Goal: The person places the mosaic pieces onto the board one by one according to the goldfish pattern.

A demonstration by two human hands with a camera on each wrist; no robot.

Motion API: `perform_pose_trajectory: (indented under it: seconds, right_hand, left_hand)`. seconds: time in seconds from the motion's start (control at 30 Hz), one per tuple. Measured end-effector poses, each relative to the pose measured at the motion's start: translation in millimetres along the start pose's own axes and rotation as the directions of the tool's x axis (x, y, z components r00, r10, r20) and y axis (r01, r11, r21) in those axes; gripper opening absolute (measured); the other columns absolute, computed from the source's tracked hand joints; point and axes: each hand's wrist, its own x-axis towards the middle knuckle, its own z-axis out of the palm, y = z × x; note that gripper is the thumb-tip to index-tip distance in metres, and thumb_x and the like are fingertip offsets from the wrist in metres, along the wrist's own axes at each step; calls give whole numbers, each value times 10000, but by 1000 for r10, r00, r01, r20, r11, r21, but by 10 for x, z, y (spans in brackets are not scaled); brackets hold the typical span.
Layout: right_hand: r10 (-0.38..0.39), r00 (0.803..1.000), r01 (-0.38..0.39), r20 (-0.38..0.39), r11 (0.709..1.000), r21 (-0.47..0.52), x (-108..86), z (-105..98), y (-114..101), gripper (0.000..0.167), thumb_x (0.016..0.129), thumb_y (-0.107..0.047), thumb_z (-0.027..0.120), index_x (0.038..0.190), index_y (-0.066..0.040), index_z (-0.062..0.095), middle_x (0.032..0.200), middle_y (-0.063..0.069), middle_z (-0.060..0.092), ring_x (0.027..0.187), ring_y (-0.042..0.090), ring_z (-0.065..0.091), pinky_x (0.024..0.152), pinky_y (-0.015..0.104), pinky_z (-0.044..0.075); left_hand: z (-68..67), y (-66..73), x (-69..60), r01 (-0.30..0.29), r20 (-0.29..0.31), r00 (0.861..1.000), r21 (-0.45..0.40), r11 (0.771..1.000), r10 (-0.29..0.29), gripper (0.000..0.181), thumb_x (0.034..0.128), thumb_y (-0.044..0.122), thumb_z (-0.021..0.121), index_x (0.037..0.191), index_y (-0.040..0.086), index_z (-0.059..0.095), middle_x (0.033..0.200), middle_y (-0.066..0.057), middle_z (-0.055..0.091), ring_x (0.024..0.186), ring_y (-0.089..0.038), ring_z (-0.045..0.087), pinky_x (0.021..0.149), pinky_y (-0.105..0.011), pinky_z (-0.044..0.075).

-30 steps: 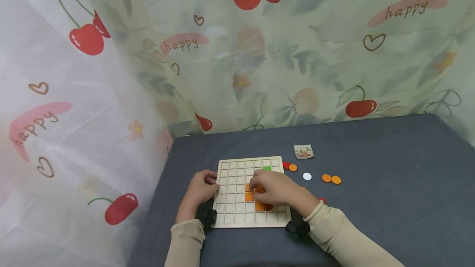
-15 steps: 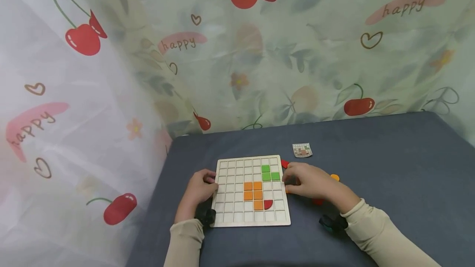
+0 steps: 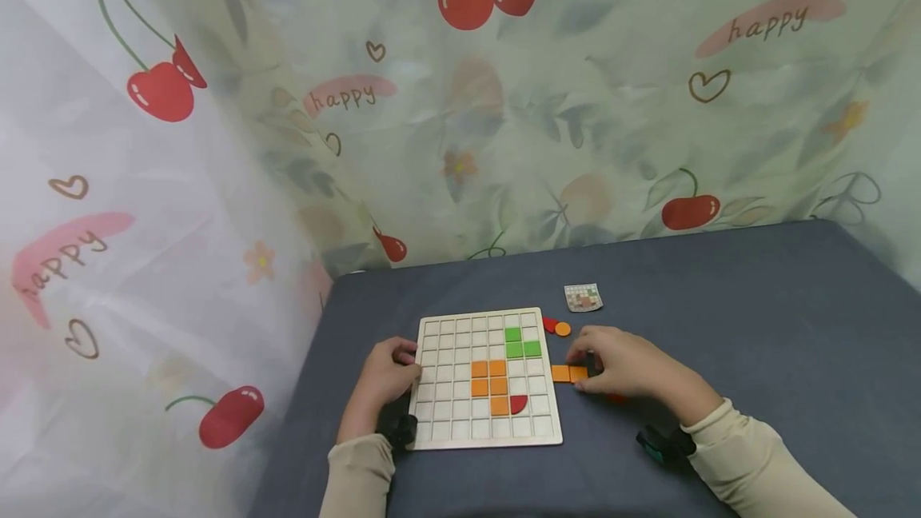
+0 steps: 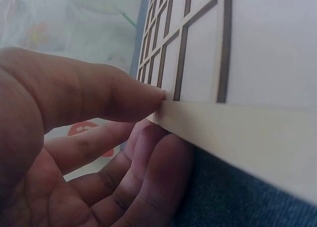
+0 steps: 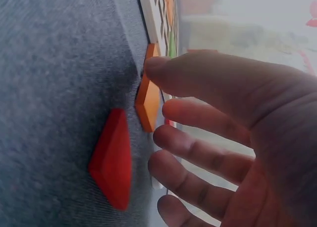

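Observation:
My left hand (image 3: pixel 388 370) pinches the left edge of a pale wooden grid board (image 3: pixel 439 410), thumb on top of the rim and fingertips at its side and underside, as the left wrist view shows. My right hand (image 3: pixel 622 362) is at a pair of orange square tiles (image 3: pixel 560 374) just right of the board. Its thumb overlaps the tiles in the right wrist view; a gap shows between thumb and index finger, and firm contact cannot be made out. On the board lie several orange squares (image 3: pixel 480 387), green squares (image 3: pixel 514 349) and a red quarter-round piece (image 3: pixel 518 404).
A red tile (image 5: pixel 114 160) lies near the right hand, mostly hidden by it in the head view. Beyond are an orange disc (image 3: pixel 563 329), a red piece (image 3: pixel 549 324) and a small printed pattern card (image 3: pixel 583 297). A dark cloth (image 3: pixel 755 326) covers the table.
My right hand has moved off the board to the right and stopped by the orange tiles, uncovering the green and orange squares on the board. The left hand has stayed at the board's edge.

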Motion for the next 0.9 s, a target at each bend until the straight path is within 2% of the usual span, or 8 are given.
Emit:
perform_pose_trajectory:
  seconds: [0.33,0.53,0.67,0.9]
  right_hand:
    - [34,999,-33,25,999,-23,17,32,-1,186,855,-225,882,1009,-233,778,1023,-92,657,808,86,549,708,276,492]
    - [13,1000,-12,23,999,-38,20,-13,-25,164,870,-218,870,1007,-229,779,1011,-97,658,794,65,537,702,265,488]
    - [-27,1000,27,1,999,-26,44,-43,-68,166,885,-224,860,1032,-224,784,1010,-94,656,788,67,549,683,249,483]
    - [-145,989,146,-31,989,1,170,21,-274,179,898,-211,847,1065,-187,785,1008,-82,662,774,55,574,676,229,492]
  left_hand:
    - [-11,9,-21,-16,-2,1000,-4,1000,16,393,893,41,728,1281,-2,690,1042,-154,689,791,-217,664,662,-349,578]
    - [9,-17,-20,-3,-5,1000,-9,1000,3,390,897,50,726,1283,5,693,1037,-148,692,783,-212,665,658,-344,578]
    - [13,-35,4,-8,-9,1000,-6,1000,8,373,895,60,718,1265,18,703,1025,-139,695,783,-219,665,660,-344,569]
    - [21,-41,14,-14,-19,1000,54,998,15,374,891,88,720,1262,49,711,1052,-112,699,897,-232,652,736,-384,557]
